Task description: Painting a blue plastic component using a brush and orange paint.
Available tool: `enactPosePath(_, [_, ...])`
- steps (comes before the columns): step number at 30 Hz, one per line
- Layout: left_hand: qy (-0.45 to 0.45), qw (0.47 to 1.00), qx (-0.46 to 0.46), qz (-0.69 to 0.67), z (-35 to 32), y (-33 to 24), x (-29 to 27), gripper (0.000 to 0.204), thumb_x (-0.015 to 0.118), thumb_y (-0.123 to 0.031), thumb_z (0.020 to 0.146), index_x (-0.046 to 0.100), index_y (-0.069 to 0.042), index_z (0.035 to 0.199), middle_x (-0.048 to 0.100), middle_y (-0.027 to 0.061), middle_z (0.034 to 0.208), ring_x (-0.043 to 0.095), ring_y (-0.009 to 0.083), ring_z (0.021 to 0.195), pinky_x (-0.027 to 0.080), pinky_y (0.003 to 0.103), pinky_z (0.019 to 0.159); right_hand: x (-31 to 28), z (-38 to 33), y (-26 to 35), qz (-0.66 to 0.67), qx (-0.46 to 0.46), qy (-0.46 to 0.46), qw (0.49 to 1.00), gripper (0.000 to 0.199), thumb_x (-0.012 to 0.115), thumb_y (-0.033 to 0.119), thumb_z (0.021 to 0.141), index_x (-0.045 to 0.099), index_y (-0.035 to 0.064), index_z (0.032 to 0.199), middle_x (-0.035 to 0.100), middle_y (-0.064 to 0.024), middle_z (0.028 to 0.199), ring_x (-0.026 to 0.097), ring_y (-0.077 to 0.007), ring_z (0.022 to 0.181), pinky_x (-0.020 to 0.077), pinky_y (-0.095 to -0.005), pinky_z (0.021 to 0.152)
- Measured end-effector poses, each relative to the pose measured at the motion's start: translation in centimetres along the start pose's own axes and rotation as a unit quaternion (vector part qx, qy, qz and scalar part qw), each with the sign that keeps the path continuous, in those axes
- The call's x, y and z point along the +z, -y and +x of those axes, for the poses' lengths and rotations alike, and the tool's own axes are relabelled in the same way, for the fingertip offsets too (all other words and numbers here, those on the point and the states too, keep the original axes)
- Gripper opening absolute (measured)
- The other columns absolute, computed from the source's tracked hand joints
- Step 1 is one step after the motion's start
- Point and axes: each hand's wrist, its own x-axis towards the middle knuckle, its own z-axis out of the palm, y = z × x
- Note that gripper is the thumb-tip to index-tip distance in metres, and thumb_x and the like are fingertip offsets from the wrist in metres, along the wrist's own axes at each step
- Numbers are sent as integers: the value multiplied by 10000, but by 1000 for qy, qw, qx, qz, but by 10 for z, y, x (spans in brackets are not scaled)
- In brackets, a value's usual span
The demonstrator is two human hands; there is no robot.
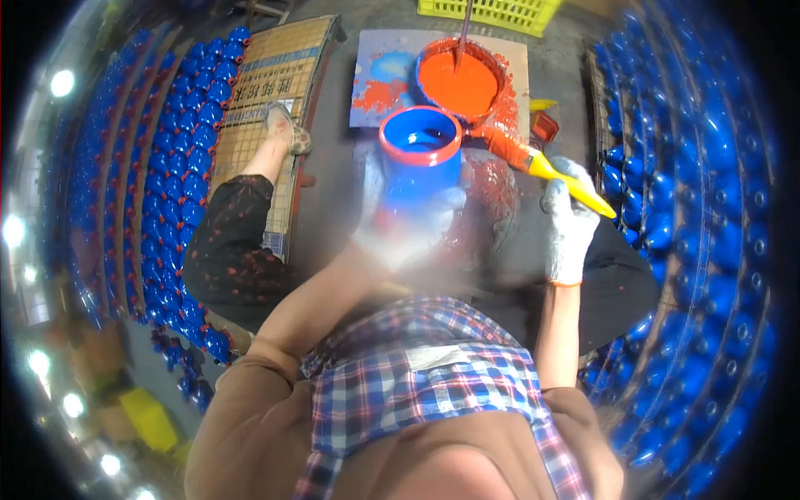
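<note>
My left hand [402,232], in a white glove, grips a blue hollow cylindrical part [419,177] from below and the side. Its open mouth, edged in orange-red, tilts upward. Fingers of my gloved right hand [571,221] are wrapped round the yellow handle of a paintbrush [572,182]. Red paint coats the brush head, whose tip meets or nearly meets the right side of the part's rim. Just beyond stands a round basin [420,65] of orange-red paint, with a thin stick [465,32] upright in it.
A paint-stained board [377,52] lies under the basin. Rows of blue parts [187,125] stand at left, and more blue parts [658,217] fill the right. A yellow crate [496,15] is at the far edge. My foot [285,129] rests by a flattened carton [275,62].
</note>
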Motion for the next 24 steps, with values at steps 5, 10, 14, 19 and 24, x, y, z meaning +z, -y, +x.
enactPosePath(5, [-215, 976, 27, 0, 14, -2, 29, 728, 520, -615, 849, 447, -7, 1245, 504, 118, 809, 508, 192, 566, 394, 252, 359, 4, -3, 33, -20, -38, 28, 999, 246, 626, -34, 831, 628, 1, 1074, 622, -63, 1050, 586, -140, 959, 465, -264, 861])
enactPosePath(10, [-318, 941, 88, 74, 16, -7, 28, 631, 495, -604, 847, 502, -56, 1161, 549, 128, 811, 518, 203, 592, 368, 243, 387, 7, -16, 47, -33, -90, 35, 995, 249, 639, -61, 800, 645, -4, 1042, 621, -74, 1037, 595, -158, 965, 467, -269, 857])
enactPosePath(14, [-313, 940, 91, 102, 17, -12, 25, 632, 481, -611, 845, 506, -67, 1165, 568, 132, 820, 514, 197, 592, 356, 245, 396, 7, -28, 51, -61, -186, 52, 979, 269, 658, -75, 762, 656, 1, 1020, 620, -93, 1016, 598, -189, 957, 475, -297, 852])
enactPosePath(19, [-364, 911, 175, 83, 20, -12, 21, 625, 437, -625, 866, 530, -84, 1163, 624, 154, 924, 616, 250, 696, 516, 294, 496, 11, -42, 65, -146, -336, 140, 920, 275, 756, -29, 698, 710, 35, 961, 659, -100, 970, 617, -254, 909, 498, -318, 814])
enactPosePath(24, [-266, 563, 206, 755, 15, -24, -35, 630, 386, -632, 888, 537, -91, 1171, 631, 161, 987, 650, 278, 823, 580, 395, 676, 27, -51, 60, -152, -321, 144, 924, 304, 755, -29, 691, 700, 56, 978, 662, -102, 944, 619, -267, 905, 496, -350, 810])
